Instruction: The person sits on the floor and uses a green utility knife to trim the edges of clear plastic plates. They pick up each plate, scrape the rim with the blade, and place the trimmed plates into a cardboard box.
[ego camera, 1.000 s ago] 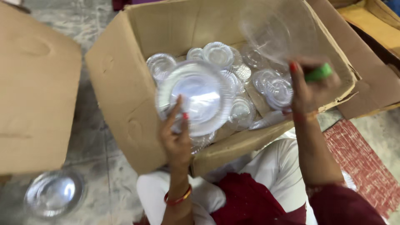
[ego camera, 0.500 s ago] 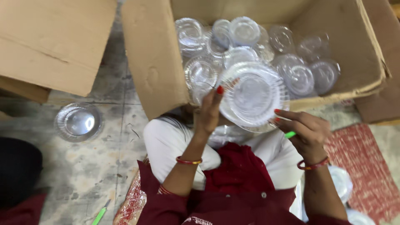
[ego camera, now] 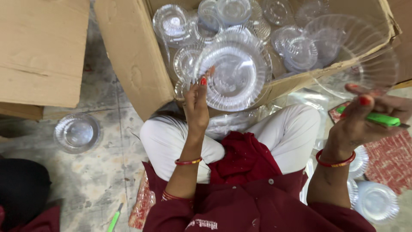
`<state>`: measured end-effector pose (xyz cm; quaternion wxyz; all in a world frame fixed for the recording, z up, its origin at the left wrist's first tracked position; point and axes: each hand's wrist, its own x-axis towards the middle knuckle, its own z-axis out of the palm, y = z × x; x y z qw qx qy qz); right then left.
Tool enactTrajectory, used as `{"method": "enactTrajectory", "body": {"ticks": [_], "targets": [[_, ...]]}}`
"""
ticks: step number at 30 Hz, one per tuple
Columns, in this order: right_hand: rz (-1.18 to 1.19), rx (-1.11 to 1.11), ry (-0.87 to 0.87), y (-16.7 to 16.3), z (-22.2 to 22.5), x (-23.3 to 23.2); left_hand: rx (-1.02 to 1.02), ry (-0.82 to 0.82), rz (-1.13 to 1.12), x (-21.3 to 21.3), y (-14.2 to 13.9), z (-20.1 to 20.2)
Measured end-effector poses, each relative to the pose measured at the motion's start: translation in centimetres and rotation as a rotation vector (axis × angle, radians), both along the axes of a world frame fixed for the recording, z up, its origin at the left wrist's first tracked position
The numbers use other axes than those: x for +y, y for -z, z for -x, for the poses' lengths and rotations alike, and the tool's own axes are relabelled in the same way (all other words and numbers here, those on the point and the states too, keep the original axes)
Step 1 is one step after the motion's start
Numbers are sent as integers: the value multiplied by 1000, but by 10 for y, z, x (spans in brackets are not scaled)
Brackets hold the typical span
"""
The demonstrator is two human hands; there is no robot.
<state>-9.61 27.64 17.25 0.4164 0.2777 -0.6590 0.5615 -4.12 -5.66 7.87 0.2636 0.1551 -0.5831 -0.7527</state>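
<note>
Clear plastic plate (ego camera: pixel 234 75) stands raised in the left hand (ego camera: pixel 196 103), its fingers gripping the plate's near rim in front of the open cardboard box (ego camera: pixel 133 56) filled with more clear plates. Off to the right, the right hand (ego camera: pixel 365 118) is clenched around a green tool (ego camera: pixel 377 119), and seems also to pinch a second transparent plate (ego camera: pixel 352 56), though its faint edge makes that uncertain.

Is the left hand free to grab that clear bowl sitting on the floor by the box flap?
Probably not as is: the left hand already holds a clear plate, though nothing blocks the bowl.
</note>
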Motion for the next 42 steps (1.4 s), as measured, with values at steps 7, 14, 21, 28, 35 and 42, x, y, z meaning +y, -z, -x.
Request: {"method": "enactTrajectory", "body": {"ticks": [7,14,21,28,35,42], "targets": [[-214,167,253,1,-12,-25,209,112,118,-3,-33,-11],[-886,271,-68,-41,-33,-109,40,120,22,-8,-6,-2],[-951,160,-146,-28,-24,-131,-58,62,-97,-4,27,5],[-923,125,-209,-23,-25,-132,-7,83,-122,-3,24,1],[-902,133,-234,-23,-28,-137,-33,29,125,-4,27,-3],[-901,89,-299,-17,-31,-150,251,166,-87,2,-23,-15]]}}
